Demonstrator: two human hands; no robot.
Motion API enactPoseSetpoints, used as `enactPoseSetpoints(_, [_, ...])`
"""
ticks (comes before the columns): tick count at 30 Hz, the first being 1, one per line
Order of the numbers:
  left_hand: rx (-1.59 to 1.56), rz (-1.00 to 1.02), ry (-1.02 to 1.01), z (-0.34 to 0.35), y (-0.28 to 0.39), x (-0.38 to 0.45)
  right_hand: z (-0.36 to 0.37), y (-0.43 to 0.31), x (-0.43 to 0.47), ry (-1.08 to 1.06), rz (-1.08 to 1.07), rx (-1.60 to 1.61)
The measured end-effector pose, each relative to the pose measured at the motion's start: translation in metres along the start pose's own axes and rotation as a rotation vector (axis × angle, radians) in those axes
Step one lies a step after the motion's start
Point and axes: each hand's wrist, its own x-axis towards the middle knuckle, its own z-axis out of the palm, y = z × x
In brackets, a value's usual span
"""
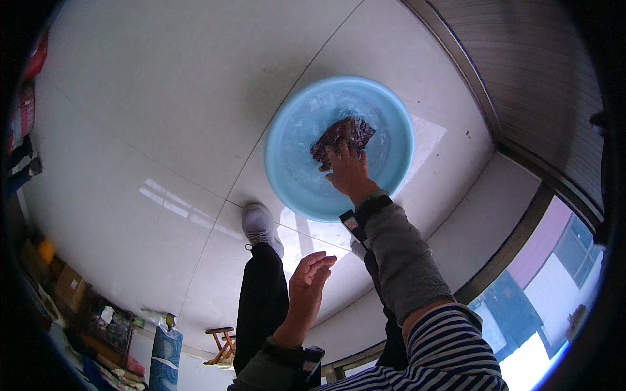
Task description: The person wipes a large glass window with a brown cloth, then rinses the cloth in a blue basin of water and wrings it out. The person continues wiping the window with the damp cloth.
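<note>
A round light-blue plastic basin [288, 190] stands on the tiled floor, with whitish suds and water inside. In it lies a wet, crumpled dark reddish-brown cloth [347, 132]. My right hand [351, 172] reaches into the basin, fingers spread over the cloth's near edge and touching it; whether the fingertips grip is not shown. Outside the basin, my left hand [309, 286] hovers in front of my leg, fingers loosely bent and holding nothing. Both wrists carry dark straps with small devices.
My shoe [259, 222] is close to the basin's near left rim. A metal-framed door [469, 63] borders the floor at right. A small wooden folding stool [222, 344] is at lower left, near cardboard boxes [71, 286] and household clutter. Part of another person's leg [22, 176] shows at far left.
</note>
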Motion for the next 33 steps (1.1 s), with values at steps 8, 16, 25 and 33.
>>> enactPoseSetpoints(8, [0.036, -0.014, -0.003, -0.003, 0.002, 0.001, 0.006, 0.011, 0.005, 0.277, -0.036, -0.266])
enactPoseSetpoints(16, [-0.019, -0.082, -0.001, 0.004, 0.008, 0.000, -0.005, 0.041, 0.011, 0.148, 0.032, 0.184])
enactPoseSetpoints(25, [-0.237, -0.188, -0.031, 0.027, 0.006, 0.014, -0.038, 0.070, -0.072, 0.183, 0.157, 1.101])
enactPoseSetpoints(33, [-0.456, -0.170, -0.068, 0.063, 0.009, 0.045, -0.096, 0.044, -0.164, 0.162, -0.033, 1.583])
